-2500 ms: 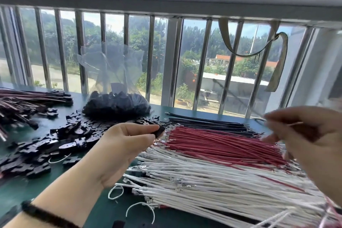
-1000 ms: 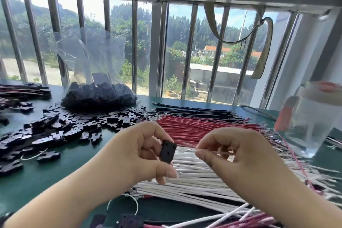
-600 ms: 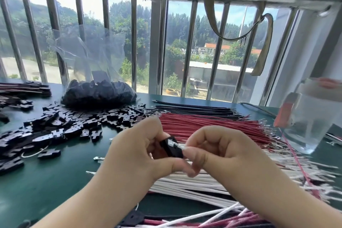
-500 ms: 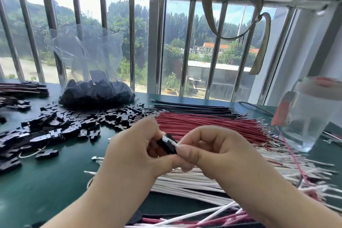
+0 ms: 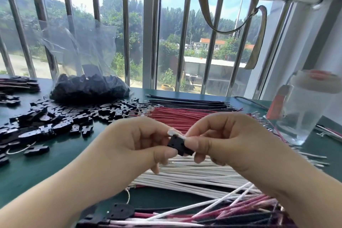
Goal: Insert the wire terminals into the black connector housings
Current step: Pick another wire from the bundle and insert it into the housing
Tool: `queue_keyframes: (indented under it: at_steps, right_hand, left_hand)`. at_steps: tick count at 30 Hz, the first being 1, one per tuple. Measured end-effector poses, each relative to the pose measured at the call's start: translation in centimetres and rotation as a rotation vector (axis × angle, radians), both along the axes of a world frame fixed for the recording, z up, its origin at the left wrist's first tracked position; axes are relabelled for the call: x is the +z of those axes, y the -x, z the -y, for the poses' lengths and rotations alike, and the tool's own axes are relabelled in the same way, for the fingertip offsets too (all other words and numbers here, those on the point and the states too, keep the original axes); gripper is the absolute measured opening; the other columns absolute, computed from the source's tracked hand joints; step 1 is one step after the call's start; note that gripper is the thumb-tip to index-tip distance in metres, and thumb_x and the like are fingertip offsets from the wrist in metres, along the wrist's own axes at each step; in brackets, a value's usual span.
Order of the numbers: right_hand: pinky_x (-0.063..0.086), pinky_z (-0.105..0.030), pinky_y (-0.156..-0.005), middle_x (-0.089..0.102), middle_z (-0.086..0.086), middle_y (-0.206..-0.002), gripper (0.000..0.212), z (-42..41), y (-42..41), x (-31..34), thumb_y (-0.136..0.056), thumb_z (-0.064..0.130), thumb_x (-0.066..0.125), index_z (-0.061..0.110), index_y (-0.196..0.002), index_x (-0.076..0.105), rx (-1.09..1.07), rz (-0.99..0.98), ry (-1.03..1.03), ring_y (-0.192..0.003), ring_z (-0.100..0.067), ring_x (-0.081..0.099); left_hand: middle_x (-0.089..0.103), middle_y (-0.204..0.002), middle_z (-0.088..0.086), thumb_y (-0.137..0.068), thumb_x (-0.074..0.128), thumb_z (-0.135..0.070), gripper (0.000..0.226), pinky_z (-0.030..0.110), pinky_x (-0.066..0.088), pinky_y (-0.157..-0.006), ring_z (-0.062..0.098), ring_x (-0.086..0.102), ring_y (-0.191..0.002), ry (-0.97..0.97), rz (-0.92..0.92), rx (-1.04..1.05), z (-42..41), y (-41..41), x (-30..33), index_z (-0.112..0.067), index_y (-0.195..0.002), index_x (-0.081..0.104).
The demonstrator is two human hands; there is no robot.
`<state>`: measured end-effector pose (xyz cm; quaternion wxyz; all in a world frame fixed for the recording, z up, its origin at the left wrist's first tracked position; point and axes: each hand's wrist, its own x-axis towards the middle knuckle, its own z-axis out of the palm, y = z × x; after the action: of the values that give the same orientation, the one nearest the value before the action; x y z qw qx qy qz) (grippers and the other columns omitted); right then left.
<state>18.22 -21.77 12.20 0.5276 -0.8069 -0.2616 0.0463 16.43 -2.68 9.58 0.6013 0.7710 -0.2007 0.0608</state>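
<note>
I see both hands raised together above the green tabletop (image 5: 46, 168), meeting over the bundles of wire. My left hand (image 5: 133, 144) has its fingers curled in, with thumb and forefinger pinching a small flat black plastic connector housing (image 5: 178, 144) by its left edge; the housing is tilted, its perforated face turned toward the camera. My right hand (image 5: 227, 140) is also curled tight, its thumb and forefinger pressed against the housing's upper right corner, where a short white wire end (image 5: 182, 136) shows between the fingertips. I cannot tell how far the terminal sits in the housing, since the fingers cover that spot.

Directly below the hands lies a row of white insulated wires (image 5: 194, 176), with a row of red wires (image 5: 177, 118) behind and thin black wires (image 5: 188, 103) beyond those. To the left, loose black housings (image 5: 61, 120) are scattered across the table in front of a clear plastic bag of black parts (image 5: 88, 87). A clear plastic cup (image 5: 303, 113) stands at the right.
</note>
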Motion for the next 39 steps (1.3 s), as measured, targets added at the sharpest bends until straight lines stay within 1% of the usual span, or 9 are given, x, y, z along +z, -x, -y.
queue_keyframes:
  at_steps: [5, 7, 12, 16, 20, 24, 28, 36, 39]
  right_hand:
    - [0.046, -0.024, -0.054, 0.063, 0.021, -0.071, 0.02, 1.0, 0.5, 0.0, -0.084, 0.053, 0.045, 0.039, -0.085, 0.058, -0.37, 0.708, 0.295, -0.062, -0.006, 0.058]
    - [0.044, -0.021, -0.055, 0.061, 0.022, -0.075, 0.017, 1.2, 0.7, 0.2, -0.081, 0.051, 0.047, 0.04, -0.085, 0.058, -0.352, 0.809, 0.289, -0.063, -0.01, 0.056]
    - [0.042, -0.007, -0.066, 0.061, 0.025, -0.074, 0.009, 1.1, 0.8, 0.3, -0.076, 0.045, 0.057, 0.038, -0.078, 0.062, -0.258, 0.803, 0.226, -0.064, -0.003, 0.056]
    - [0.024, 0.009, -0.083, 0.061, 0.024, -0.068, 0.009, 0.6, 0.8, -0.2, -0.071, 0.033, 0.07, 0.037, -0.069, 0.063, -0.302, 0.869, 0.272, -0.058, -0.001, 0.055]
    - [0.044, -0.012, -0.064, 0.062, 0.026, -0.076, 0.008, 0.6, 0.9, -0.4, -0.071, 0.037, 0.068, 0.038, -0.077, 0.064, -0.252, 0.77, 0.233, -0.064, -0.003, 0.057]
    - [0.034, 0.004, -0.076, 0.063, 0.025, -0.074, 0.007, 0.6, 0.8, -0.4, -0.07, 0.041, 0.066, 0.039, -0.076, 0.063, -0.274, 0.772, 0.29, -0.06, -0.002, 0.056]
    - [0.044, -0.012, -0.061, 0.062, 0.027, -0.078, 0.015, 0.7, 0.8, -0.2, -0.074, 0.051, 0.056, 0.041, -0.082, 0.063, -0.181, 0.705, 0.315, -0.063, -0.006, 0.057]
    - [0.041, -0.011, -0.072, 0.059, 0.028, -0.08, 0.013, 1.2, 0.5, 0.0, -0.082, 0.048, 0.049, 0.039, -0.085, 0.058, -0.159, 0.737, 0.37, -0.077, 0.004, 0.056]
    - [0.045, -0.022, -0.067, 0.059, 0.03, -0.08, 0.015, 1.0, 0.5, 0.0, -0.081, 0.05, 0.046, 0.041, -0.084, 0.057, -0.137, 0.703, 0.408, -0.077, 0.005, 0.055]
  left_hand:
    - [0.072, -0.064, 0.009, -0.035, 0.085, -0.044, 0.042, 0.015, 0.049, -0.045, 0.014, 0.063, -0.046, 0.157, -0.026, 0.111, -1.1, -0.4, 0.1, -0.027, -0.072, 0.076]
    - [0.072, -0.064, 0.012, -0.02, 0.088, -0.059, 0.063, 0.016, 0.049, -0.045, 0.017, 0.063, -0.044, 0.171, -0.033, 0.109, -1.5, -0.5, 0.4, -0.024, -0.072, 0.077]
    - [0.07, -0.061, 0.015, -0.014, 0.088, -0.057, 0.069, 0.018, 0.049, -0.045, 0.02, 0.062, -0.043, 0.194, -0.053, 0.086, -1.8, -0.8, 0.4, -0.02, -0.071, 0.077]
    - [0.071, -0.066, 0.019, -0.019, 0.09, -0.056, 0.068, 0.026, 0.052, -0.048, 0.027, 0.064, -0.05, 0.181, -0.052, 0.065, -2.0, -0.8, 0.2, -0.017, -0.073, 0.077]
    - [0.07, -0.064, 0.019, -0.018, 0.091, -0.054, 0.067, 0.027, 0.052, -0.048, 0.027, 0.063, -0.049, 0.18, -0.055, 0.064, -1.9, -0.9, 0.0, -0.017, -0.072, 0.077]
    - [0.071, -0.064, 0.015, -0.015, 0.09, -0.056, 0.068, 0.023, 0.053, -0.049, 0.022, 0.063, -0.046, 0.15, -0.066, 0.066, -1.8, -0.8, 0.1, -0.02, -0.071, 0.077]
    - [0.071, -0.063, 0.014, -0.018, 0.089, -0.057, 0.068, 0.022, 0.053, -0.05, 0.021, 0.063, -0.046, 0.141, -0.082, 0.052, -1.8, -0.5, 0.3, -0.02, -0.073, 0.077]
    - [0.072, -0.065, 0.009, -0.014, 0.09, -0.053, 0.069, 0.018, 0.052, -0.051, 0.018, 0.065, -0.048, 0.139, -0.074, 0.061, -1.7, -0.4, 0.5, -0.02, -0.073, 0.077]
    - [0.073, -0.066, 0.01, -0.012, 0.09, -0.053, 0.068, 0.017, 0.052, -0.05, 0.019, 0.066, -0.048, 0.138, -0.048, 0.08, -1.6, -0.3, 0.5, -0.021, -0.071, 0.077]
